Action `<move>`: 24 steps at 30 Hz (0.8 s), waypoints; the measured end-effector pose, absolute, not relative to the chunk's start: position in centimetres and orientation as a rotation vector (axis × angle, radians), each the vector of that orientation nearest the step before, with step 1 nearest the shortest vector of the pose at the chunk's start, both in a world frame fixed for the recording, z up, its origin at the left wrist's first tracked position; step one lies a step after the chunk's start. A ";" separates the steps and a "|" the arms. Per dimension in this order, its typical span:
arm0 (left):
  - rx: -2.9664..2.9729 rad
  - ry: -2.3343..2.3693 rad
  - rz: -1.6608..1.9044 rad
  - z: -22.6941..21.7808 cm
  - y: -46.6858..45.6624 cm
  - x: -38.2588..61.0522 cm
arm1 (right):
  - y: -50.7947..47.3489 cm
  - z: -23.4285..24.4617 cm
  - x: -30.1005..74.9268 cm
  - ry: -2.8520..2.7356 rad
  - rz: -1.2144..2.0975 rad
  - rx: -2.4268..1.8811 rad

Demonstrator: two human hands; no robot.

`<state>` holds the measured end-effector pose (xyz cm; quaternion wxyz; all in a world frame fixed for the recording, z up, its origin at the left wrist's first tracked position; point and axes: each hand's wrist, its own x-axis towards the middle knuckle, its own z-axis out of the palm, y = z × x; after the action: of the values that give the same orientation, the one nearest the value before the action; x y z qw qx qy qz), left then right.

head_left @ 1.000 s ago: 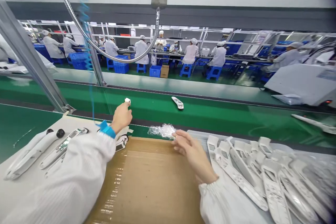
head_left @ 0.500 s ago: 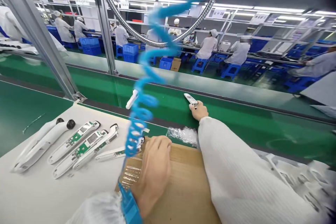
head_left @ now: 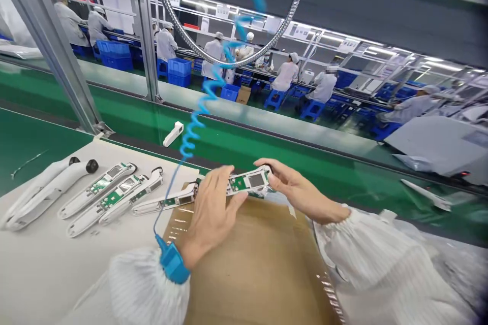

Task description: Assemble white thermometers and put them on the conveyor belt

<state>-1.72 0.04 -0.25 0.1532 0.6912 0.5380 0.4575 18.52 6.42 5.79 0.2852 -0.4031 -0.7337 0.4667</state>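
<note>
1. Right hand (head_left: 297,190) pinches the head end of the open device (head_left: 256,180), over the cardboard's (head_left: 251,259) far edge.
2. Left hand (head_left: 211,208), loosely curved, covers its other end; grip unclear.
3. Apparently positioning it between both hands; next calls for steady edge support.

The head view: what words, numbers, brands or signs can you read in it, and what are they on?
No text can be read for certain.
Paper sheets on the far racks: marks too small and blurred to read.
White device in the right hand: no readable text.
Blue wrist strap: no readable text.
</note>
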 end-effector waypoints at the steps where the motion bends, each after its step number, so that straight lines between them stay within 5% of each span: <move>1: 1.955 1.462 1.190 -0.1 -0.1 -1.6 | 5.3 5.5 18.5 -1.989 1.151 -1.116; 4: 1.858 1.416 0.909 0.0 -0.7 -1.3 | 3.1 4.0 18.6 -2.048 0.679 -1.173; 12: 1.904 1.442 0.957 -0.7 -0.8 -0.9 | 2.0 2.3 18.1 -2.265 -0.468 -1.060; 24: 1.692 1.529 0.993 -0.6 -0.2 -1.5 | 2.7 2.1 16.0 -2.316 -0.505 -1.017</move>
<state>-1.45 -0.15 -0.59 0.3212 0.6442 0.5821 0.3781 15.98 2.75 2.10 0.2777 -0.3788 -0.8626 -0.1881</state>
